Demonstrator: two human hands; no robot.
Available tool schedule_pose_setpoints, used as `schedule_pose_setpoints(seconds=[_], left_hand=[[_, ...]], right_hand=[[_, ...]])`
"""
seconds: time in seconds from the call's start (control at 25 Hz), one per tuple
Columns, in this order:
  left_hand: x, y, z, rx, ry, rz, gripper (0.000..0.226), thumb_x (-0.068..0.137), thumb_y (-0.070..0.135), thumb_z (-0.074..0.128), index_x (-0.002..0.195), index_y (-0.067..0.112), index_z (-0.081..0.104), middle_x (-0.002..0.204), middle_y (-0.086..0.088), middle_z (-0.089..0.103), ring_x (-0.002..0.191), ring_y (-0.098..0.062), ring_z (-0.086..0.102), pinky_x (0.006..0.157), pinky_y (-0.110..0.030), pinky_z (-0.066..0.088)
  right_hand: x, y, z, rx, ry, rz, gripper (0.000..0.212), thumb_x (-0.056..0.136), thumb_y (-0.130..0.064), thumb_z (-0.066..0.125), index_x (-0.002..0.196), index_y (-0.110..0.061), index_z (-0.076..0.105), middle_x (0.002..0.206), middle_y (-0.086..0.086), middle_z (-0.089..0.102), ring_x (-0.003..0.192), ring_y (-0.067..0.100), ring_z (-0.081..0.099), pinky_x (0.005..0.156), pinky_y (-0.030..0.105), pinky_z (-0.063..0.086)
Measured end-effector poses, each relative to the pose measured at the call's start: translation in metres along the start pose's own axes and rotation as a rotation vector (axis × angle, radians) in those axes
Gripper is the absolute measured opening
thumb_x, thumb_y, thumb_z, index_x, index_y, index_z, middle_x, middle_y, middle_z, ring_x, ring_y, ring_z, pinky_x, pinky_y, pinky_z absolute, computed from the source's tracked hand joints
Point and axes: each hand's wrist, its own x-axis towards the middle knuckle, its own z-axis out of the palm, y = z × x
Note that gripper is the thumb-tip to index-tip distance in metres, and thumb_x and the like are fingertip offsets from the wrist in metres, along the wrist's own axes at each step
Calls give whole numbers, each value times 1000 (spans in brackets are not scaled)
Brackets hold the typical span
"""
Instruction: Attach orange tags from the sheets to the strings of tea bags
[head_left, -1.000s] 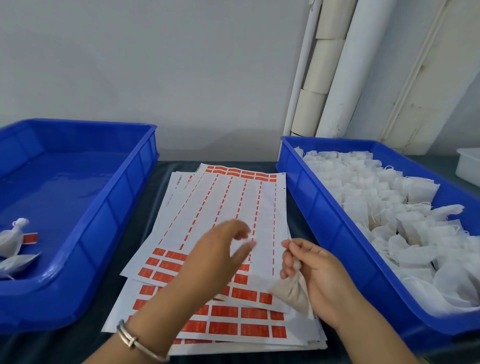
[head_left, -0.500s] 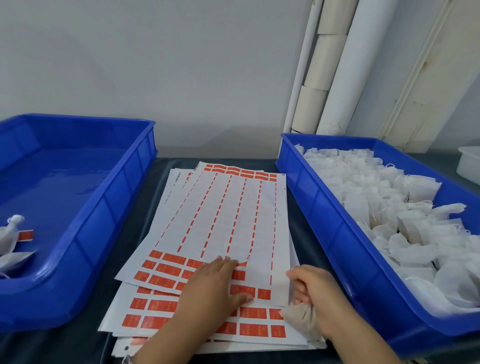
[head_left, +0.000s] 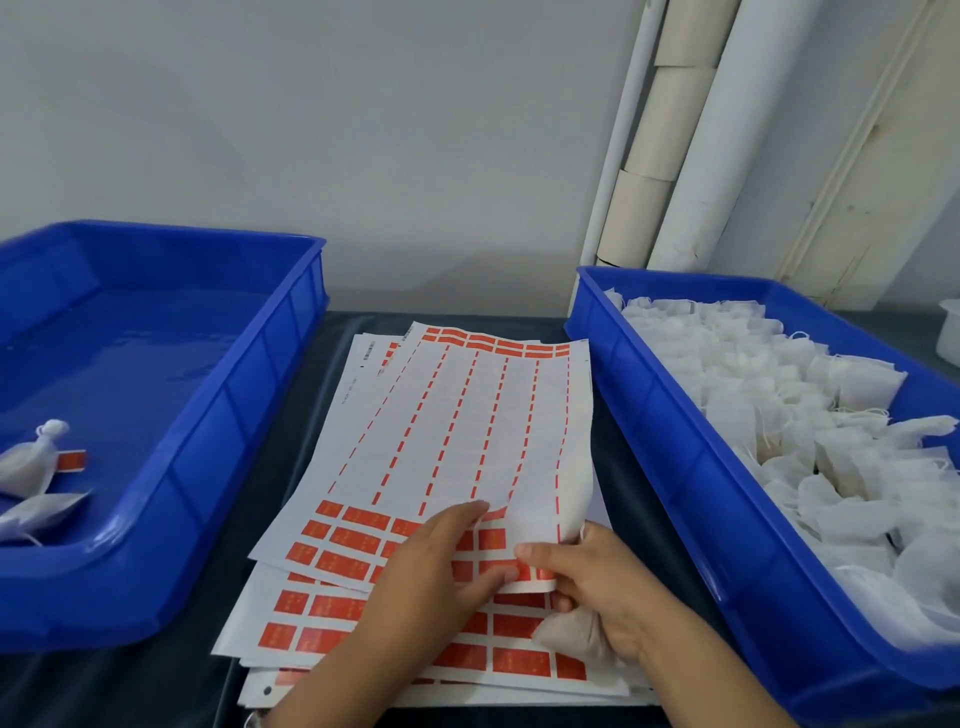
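Between two blue bins, left hand (head_left: 441, 566) presses flat on the top tag sheet (head_left: 457, 431), while right hand (head_left: 597, 587) lifts its near-right corner, curled round a tea bag (head_left: 566, 629), orange tags (head_left: 358, 535) lying just left of the fingertips.

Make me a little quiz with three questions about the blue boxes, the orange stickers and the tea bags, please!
1. True or false: the blue plastic tray on the right holds a big heap of white paper tea bags.
2. What lies between the two trays? A) scissors B) a stack of white paper sheets with orange rectangular tags C) cups
3. Fill in: the right hand lifts a corner of the top sheet and also holds a small beige ____.

Key: 1 true. 2 B. 3 tea bag. The left hand lies flat on the sheets, and the blue plastic tray on the left holds only a few tagged bags.
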Motion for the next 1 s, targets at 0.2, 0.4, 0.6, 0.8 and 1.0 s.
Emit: schedule_pose_setpoints(seconds=[0.2,0.4,0.6,0.8,1.0], left_hand=[[-9,7,-10,-45,200,133,49,75,59,54,115,32,61,113,25,49,98,10,42,82,3,27],[-12,21,-26,-196,314,114,44,68,59,52,96,29,70,85,34,50,85,12,55,71,4,38],[-15,33,-43,-355,306,-11,14,62,59,54,73,51,57,69,42,57,83,18,54,65,4,40],[-16,35,-50,-258,327,58,6,68,52,61,72,49,58,62,41,50,87,23,49,63,6,38],[-16,33,-52,-211,326,82,4,73,36,74,77,36,71,65,38,51,90,22,49,60,3,41]], right_hand=[[1,-3,11,149,31,-64,31,73,-5,75,103,-4,64,88,15,73,58,18,57,42,22,41],[-5,-9,17,195,-5,-210,33,76,-5,72,108,-10,63,90,12,73,67,16,62,42,20,40],[-16,-19,27,125,35,-337,34,77,-7,73,106,-23,64,89,1,74,53,9,56,46,19,43],[-24,-26,31,-44,142,-441,33,74,-17,77,99,-31,60,86,-7,73,52,2,61,53,16,49],[-28,-27,32,-129,147,-504,32,73,-19,76,94,-36,59,90,-14,72,66,0,66,58,16,52]])
